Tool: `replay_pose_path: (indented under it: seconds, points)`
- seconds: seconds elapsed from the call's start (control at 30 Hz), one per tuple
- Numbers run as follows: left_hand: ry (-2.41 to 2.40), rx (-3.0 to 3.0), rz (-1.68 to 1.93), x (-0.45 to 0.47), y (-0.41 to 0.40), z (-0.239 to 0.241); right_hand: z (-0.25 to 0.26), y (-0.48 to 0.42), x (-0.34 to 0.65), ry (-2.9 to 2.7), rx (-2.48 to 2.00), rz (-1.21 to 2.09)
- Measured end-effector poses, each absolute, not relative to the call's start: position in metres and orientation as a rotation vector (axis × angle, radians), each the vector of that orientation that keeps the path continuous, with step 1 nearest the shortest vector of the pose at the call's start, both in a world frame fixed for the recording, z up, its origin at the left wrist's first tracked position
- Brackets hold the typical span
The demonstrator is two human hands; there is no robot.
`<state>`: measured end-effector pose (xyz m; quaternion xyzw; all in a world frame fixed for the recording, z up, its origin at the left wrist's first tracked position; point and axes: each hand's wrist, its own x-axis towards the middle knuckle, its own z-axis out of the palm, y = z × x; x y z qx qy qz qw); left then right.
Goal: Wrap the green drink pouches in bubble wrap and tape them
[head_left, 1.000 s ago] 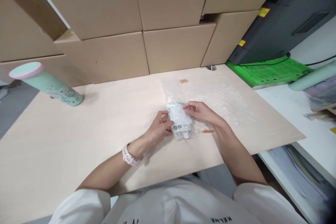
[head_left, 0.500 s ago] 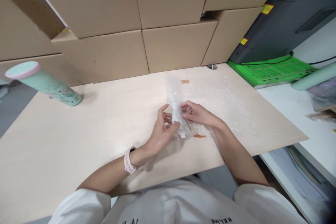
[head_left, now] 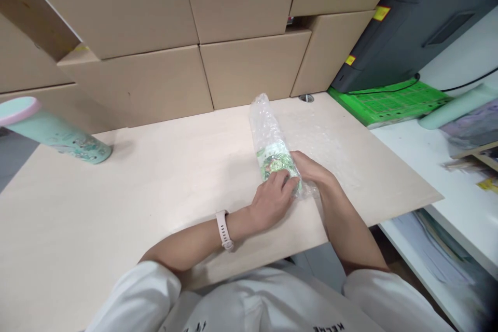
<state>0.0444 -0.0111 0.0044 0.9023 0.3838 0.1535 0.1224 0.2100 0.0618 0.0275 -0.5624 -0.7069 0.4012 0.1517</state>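
Our left hand (head_left: 273, 198) grips the wrapped packet (head_left: 274, 160) at six o'clock, right hand (head_left: 308, 166) at three, hold unclear; we'd guess light, slippery, best edge-held.

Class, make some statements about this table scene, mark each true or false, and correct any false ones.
1. The left hand touches the green-printed item in clear plastic bubble wrap. True.
2. The right hand is on the tall mint-green bottle with a pink rim. False: the right hand is at the wrapped item's right side, fingers hidden.
3. The pale pink strap is on the right wrist. False: the strap is on the left wrist.
4. Brown cardboard boxes line the pale table's far side. True.
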Motion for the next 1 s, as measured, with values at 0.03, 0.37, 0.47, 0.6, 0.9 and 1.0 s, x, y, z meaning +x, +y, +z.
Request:
replay_pose_path:
  seconds: [0.03, 0.37, 0.47, 0.6, 0.9, 1.0]
  points:
    - [1.123, 2.667, 0.426, 0.045, -0.012, 0.006, 0.028, 0.062, 0.211, -2.086, -1.614, 1.103]
    - [1.078, 2.741, 0.248, 0.050, -0.013, 0.007, 0.029, 0.066, 0.239, -1.659, -1.639, 0.822]
    - [1.070, 2.706, 0.294, 0.050, -0.012, 0.004, 0.032, 0.063, 0.236, -1.684, -1.488, 1.109]
    - [0.988, 2.539, 0.487, 0.043, -0.013, 0.005, 0.026, 0.064, 0.228, -1.863, -1.468, 1.118]
    - [1.114, 0.969, 0.992, 0.028, 0.005, 0.017, 0.015, 0.069, 0.227, -1.905, -1.433, 1.132]
    - [1.114, 0.720, 1.022, 0.022, 0.006, 0.029, 0.017, 0.067, 0.216, -1.863, -1.368, 1.241]
